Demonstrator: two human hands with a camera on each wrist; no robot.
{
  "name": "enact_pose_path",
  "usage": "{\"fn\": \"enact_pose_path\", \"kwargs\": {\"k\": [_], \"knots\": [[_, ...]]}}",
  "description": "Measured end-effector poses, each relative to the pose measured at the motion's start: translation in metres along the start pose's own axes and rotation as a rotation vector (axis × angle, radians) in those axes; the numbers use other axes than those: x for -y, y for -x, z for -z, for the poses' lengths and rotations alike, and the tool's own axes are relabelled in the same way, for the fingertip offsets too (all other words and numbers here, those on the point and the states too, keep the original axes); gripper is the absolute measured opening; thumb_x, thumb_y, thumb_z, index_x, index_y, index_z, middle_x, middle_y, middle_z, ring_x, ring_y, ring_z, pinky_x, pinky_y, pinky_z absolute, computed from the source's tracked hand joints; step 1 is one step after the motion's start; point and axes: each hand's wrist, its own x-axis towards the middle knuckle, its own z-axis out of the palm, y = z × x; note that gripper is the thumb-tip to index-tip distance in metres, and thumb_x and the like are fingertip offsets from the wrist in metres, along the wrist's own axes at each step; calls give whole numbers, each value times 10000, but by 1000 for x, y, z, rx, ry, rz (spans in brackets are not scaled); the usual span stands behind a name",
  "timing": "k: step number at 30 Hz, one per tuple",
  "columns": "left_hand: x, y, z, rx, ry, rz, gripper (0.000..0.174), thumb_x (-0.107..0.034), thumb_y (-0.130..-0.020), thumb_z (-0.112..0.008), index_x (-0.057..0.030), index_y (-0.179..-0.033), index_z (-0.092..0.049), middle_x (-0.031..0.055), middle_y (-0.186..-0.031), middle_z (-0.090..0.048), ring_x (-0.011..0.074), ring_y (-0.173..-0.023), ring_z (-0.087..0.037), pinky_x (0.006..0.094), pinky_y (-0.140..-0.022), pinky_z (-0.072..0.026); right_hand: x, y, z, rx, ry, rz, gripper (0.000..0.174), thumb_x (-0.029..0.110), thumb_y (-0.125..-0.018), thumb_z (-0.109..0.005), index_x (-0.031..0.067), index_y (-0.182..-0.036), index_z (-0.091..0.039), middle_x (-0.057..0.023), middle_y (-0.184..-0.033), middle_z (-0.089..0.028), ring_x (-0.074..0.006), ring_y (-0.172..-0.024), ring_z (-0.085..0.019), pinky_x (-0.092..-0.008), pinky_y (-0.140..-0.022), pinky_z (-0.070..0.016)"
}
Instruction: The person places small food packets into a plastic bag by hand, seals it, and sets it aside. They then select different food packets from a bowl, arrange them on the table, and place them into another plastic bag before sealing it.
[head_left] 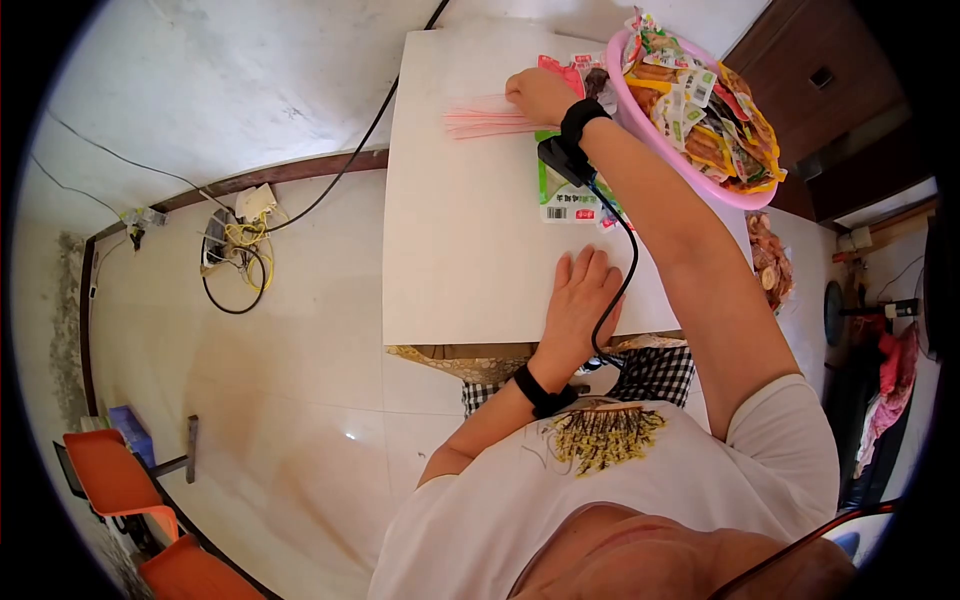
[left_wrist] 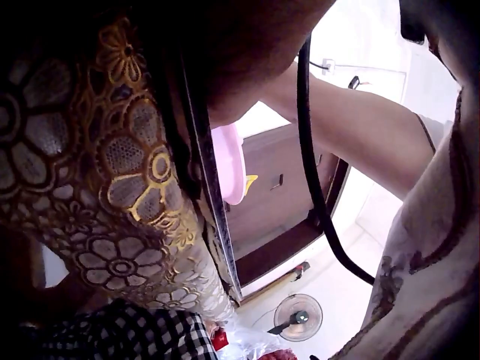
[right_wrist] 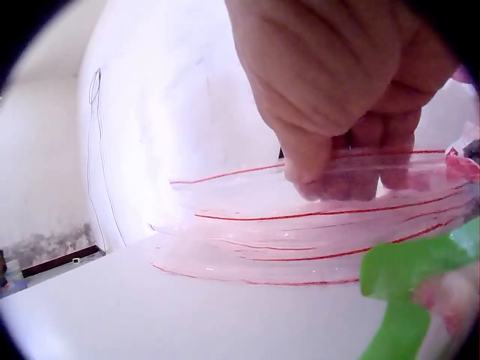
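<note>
Clear plastic bags with red lines [head_left: 490, 118] [right_wrist: 300, 236] lie in a stack on the white tabletop [head_left: 450, 250]. My right hand [head_left: 545, 98] [right_wrist: 337, 90] is over them, its thumb and curled fingertips pinching the upper film. Under my right wrist lies a green-edged food packet [head_left: 553, 190] [right_wrist: 405, 277], with a red packet [head_left: 565, 72] beyond it. My left hand [head_left: 580, 300] rests palm down near the table's front edge, fingers extended and holding nothing; the left wrist view shows only a dark part of it.
A pink basin [head_left: 640, 115] [left_wrist: 229, 161] full of packaged food stands at the table's right edge. More packets [head_left: 768, 262] sit beyond that edge. A black cable [head_left: 622, 290] hangs from my right wrist across my left hand's side. Orange chairs [head_left: 110, 480] stand at far left.
</note>
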Motion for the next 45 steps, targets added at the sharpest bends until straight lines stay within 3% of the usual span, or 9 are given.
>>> {"fn": "enact_pose_path", "kwargs": {"k": [9,15,22,24,28,31,36,42,45], "knots": [[-1,-1,3,-5,-40,-31,218,-159,-770,-648,-26,-935,-596,149,-1142,-521,322,-1168,-467,465,-994,-328,33,1,48,-311,-184,-63,131,146,-815,-594,21,-807,-632,-167,-749,-639,-330,-688,-607,-401,-644,-485],[-4,0,0,-30,-7,-26,254,-153,-761,-666,-6,-956,-594,167,-1125,-536,333,-1161,-473,479,-1006,-327,75,41,102,-320,-434,-147,166,127,-836,-672,-18,-817,-593,-72,-664,-592,-123,-601,-532,-286,-568,-441],[-1,5,-6,-221,34,-87,263,-104,-737,-677,-23,-976,-601,160,-1071,-570,339,-1020,-541,432,-899,-413,122,155,153,-440,-290,13,119,47,-802,-663,11,-782,-551,-46,-679,-511,-128,-614,-494,-272,-570,-422],[-2,12,1,-303,111,-126,265,-94,-734,-682,-34,-981,-610,157,-1056,-580,342,-975,-560,428,-871,-432,134,198,155,-384,-190,-9,101,46,-784,-662,25,-783,-563,-76,-706,-529,-198,-634,-520,-301,-588,-433],[-46,19,40,-458,-205,-493,221,-82,-716,-697,-78,-926,-628,87,-1059,-598,281,-948,-576,376,-811,-427,155,270,146,-255,-192,-59,79,63,-792,-647,20,-803,-582,-111,-735,-555,-268,-669,-538,-337,-615,-447],[-53,18,31,-346,-220,-569,246,-85,-707,-700,-98,-940,-621,50,-1065,-601,227,-936,-577,360,-740,-410,152,306,128,-182,-319,-122,56,60,-812,-615,9,-819,-593,-122,-745,-567,-289,-686,-546,-357,-631,-452],[-68,18,19,-45,-337,-434,233,-120,-735,-645,-97,-963,-604,30,-935,-581,194,-826,-558,337,-667,-376,143,351,105,-200,-472,-256,77,40,-819,-570,-17,-857,-606,-149,-767,-583,-295,-706,-564,-355,-657,-456],[-68,6,9,147,-469,-494,64,-132,-759,-598,-121,-822,-593,15,-782,-526,179,-760,-539,327,-661,-375,127,368,100,-243,-395,-313,95,32,-823,-558,-12,-886,-614,-148,-764,-576,-300,-705,-570,-356,-660,-458],[-69,6,5,181,-483,-553,51,-134,-771,-589,-117,-819,-584,21,-756,-527,179,-744,-574,331,-622,-394,125,372,110,-407,-150,-339,112,38,-819,-599,14,-926,-620,-136,-781,-563,-309,-711,-569,-357,-633,-462]]}}
